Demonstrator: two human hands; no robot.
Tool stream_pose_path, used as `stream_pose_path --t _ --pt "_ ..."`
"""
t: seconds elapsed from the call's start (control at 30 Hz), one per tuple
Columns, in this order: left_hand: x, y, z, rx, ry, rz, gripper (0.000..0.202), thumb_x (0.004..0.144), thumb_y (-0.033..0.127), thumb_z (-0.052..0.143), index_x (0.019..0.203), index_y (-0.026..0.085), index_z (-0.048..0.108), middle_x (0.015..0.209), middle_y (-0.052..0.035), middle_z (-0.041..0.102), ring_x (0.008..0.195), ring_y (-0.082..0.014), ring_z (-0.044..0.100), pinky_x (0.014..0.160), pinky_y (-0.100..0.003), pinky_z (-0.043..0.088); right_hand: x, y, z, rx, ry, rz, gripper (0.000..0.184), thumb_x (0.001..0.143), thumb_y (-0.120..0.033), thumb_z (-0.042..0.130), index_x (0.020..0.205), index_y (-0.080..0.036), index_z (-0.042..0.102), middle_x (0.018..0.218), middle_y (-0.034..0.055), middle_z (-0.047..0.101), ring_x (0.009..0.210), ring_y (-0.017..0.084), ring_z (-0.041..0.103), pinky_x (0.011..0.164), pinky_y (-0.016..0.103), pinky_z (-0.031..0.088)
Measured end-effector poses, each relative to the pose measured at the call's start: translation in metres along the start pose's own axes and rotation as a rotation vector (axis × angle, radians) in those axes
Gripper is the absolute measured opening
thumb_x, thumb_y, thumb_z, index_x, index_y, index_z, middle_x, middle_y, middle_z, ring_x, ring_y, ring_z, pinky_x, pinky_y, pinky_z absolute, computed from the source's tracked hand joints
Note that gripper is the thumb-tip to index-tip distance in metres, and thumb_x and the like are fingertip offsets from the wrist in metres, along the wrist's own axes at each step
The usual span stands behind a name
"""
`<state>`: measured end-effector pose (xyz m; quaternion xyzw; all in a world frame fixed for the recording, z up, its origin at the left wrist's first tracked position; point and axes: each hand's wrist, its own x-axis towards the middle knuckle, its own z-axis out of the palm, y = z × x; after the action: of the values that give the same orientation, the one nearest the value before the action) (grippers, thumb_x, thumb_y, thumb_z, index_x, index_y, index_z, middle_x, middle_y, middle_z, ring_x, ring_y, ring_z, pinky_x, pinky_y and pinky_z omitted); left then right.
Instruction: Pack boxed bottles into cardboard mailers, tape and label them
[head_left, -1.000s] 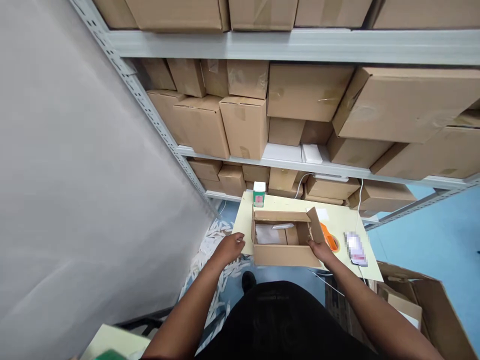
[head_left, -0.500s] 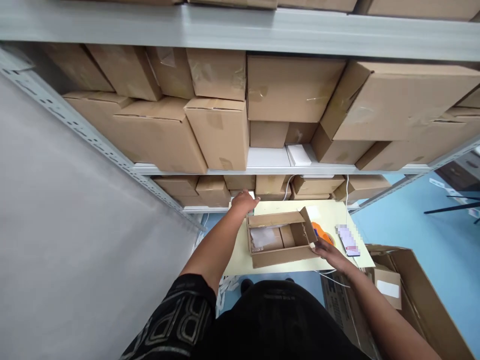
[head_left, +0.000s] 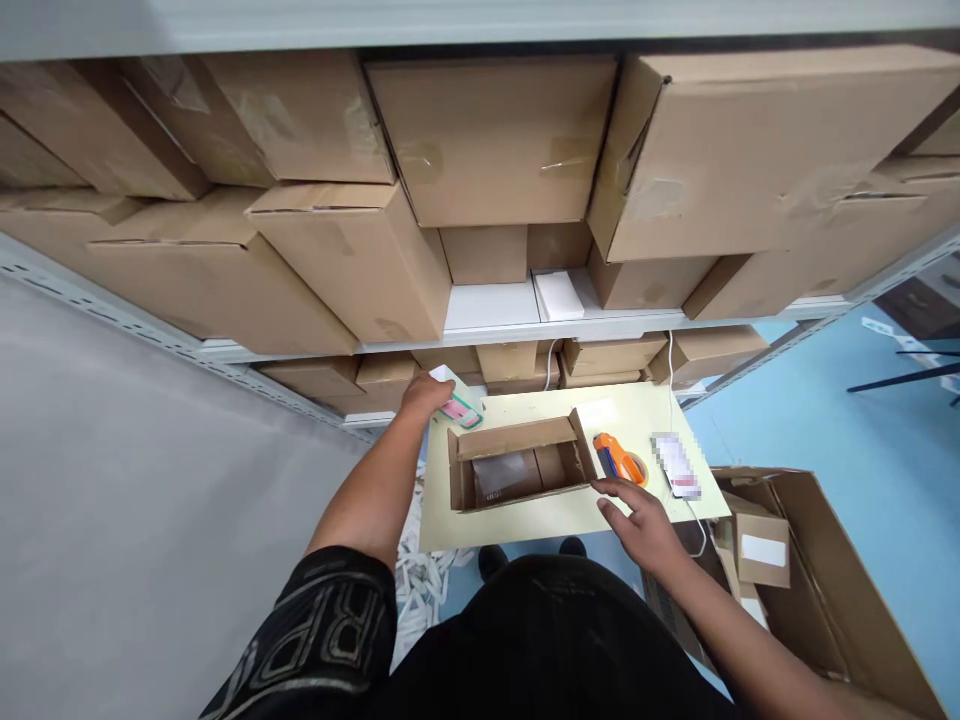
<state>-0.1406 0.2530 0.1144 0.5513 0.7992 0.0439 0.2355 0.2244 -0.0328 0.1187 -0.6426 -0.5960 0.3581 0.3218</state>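
A small white box with a pink and green face [head_left: 460, 408] is at the back left corner of the table, and my left hand [head_left: 426, 394] is closed around its left end. In the middle of the table lies an open cardboard box [head_left: 517, 438], its flaps up and a clear plastic bag [head_left: 501, 474] inside. My right hand [head_left: 634, 515] is held by the cardboard box's front right corner, fingers apart and holding nothing. An orange tape dispenser [head_left: 621, 462] with a roll of tape lies just beyond those fingers.
A phone [head_left: 675, 465] on a white cable lies at the right of the pale yellow table [head_left: 480, 535]. Shelves packed with cardboard boxes [head_left: 495, 140] rise behind. A big open carton [head_left: 832, 600] stands at the right, and paper strips [head_left: 424, 580] litter the floor at left.
My left hand has drawn the small white box into clear view. My right hand has come off the cardboard box's corner and opened. The view has shifted closer to the shelf.
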Motion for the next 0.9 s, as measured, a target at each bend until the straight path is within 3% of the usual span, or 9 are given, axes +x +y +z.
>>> stream_pose_path --t 0.1,0.17,0.23,0.33,0.47,0.6,0.77,0.9 --pt "-0.025 -0.023 -0.027 -0.209 0.167 0.019 0.038 0.079 0.046 0.068 0.103 0.019 0.054 0.105 -0.0143 0.070 0.101 -0.0310 0.067 0.081 -0.037 0.051 0.015 -0.003 0.010 0.103 -0.087 0.028 0.035 0.094 -0.050 0.058 0.111 -0.024 0.074 0.118 0.0089 0.075 0.113 0.027 0.069 0.103 0.043 0.053" --pt "-0.055 -0.038 -0.039 -0.397 0.259 0.070 0.037 0.078 0.048 0.068 0.096 0.022 0.049 0.093 -0.0062 0.067 0.088 -0.0253 0.066 0.075 -0.034 0.053 0.026 -0.009 0.016 0.165 -0.125 0.060 0.037 0.094 -0.051 0.059 0.112 -0.023 0.074 0.117 0.0089 0.076 0.112 0.027 0.069 0.101 0.041 0.054" --pt "-0.094 -0.048 -0.041 -0.652 0.273 0.153 0.036 0.079 0.048 0.066 0.095 0.023 0.045 0.089 -0.0010 0.061 0.080 -0.0202 0.064 0.070 -0.032 0.055 0.039 -0.019 0.022 0.201 -0.122 0.086 0.040 0.094 -0.054 0.058 0.114 -0.022 0.073 0.119 0.0095 0.076 0.113 0.027 0.070 0.099 0.038 0.055" --pt "-0.154 -0.051 -0.024 -0.896 0.144 0.256 0.033 0.082 0.048 0.061 0.094 0.024 0.041 0.090 0.0002 0.060 0.082 -0.0185 0.063 0.071 -0.031 0.055 0.060 -0.037 0.026 0.177 -0.086 0.058 0.048 0.094 -0.059 0.055 0.121 -0.022 0.070 0.122 0.0097 0.074 0.115 0.027 0.069 0.097 0.037 0.056" --pt "-0.207 -0.045 0.020 -0.867 -0.024 0.273 0.031 0.082 0.048 0.058 0.089 0.024 0.039 0.086 0.0010 0.057 0.083 -0.0182 0.059 0.075 -0.030 0.051 0.072 -0.049 0.025 0.078 -0.133 0.076 0.054 0.097 -0.062 0.046 0.129 -0.023 0.066 0.115 0.0077 0.076 0.108 0.029 0.070 0.092 0.038 0.055" --pt "-0.221 -0.048 0.046 -0.770 -0.127 0.257 0.028 0.083 0.045 0.057 0.086 0.025 0.039 0.086 0.0009 0.058 0.084 -0.0193 0.058 0.076 -0.032 0.049 0.065 -0.037 0.025 0.008 -0.183 0.162 0.045 0.096 -0.055 0.048 0.118 -0.023 0.070 0.113 0.0070 0.076 0.108 0.029 0.069 0.091 0.036 0.052" --pt "-0.222 -0.064 0.054 -0.486 -0.334 0.226 0.026 0.083 0.035 0.060 0.105 0.021 0.055 0.105 -0.0084 0.070 0.098 -0.0278 0.066 0.084 -0.037 0.050 0.063 -0.021 0.026 -0.274 -0.348 0.248 0.033 0.095 -0.048 0.049 0.096 -0.023 0.070 0.096 0.0073 0.075 0.093 0.028 0.068 0.076 0.033 0.047" --pt "-0.214 -0.072 0.066 -0.269 -0.387 0.267 0.032 0.084 0.033 0.058 0.112 0.019 0.059 0.115 -0.0153 0.072 0.105 -0.0324 0.068 0.087 -0.039 0.050 0.071 -0.010 0.034 -0.360 -0.449 0.209 0.025 0.092 -0.040 0.051 0.101 -0.022 0.067 0.103 0.0089 0.074 0.098 0.028 0.067 0.077 0.031 0.044"
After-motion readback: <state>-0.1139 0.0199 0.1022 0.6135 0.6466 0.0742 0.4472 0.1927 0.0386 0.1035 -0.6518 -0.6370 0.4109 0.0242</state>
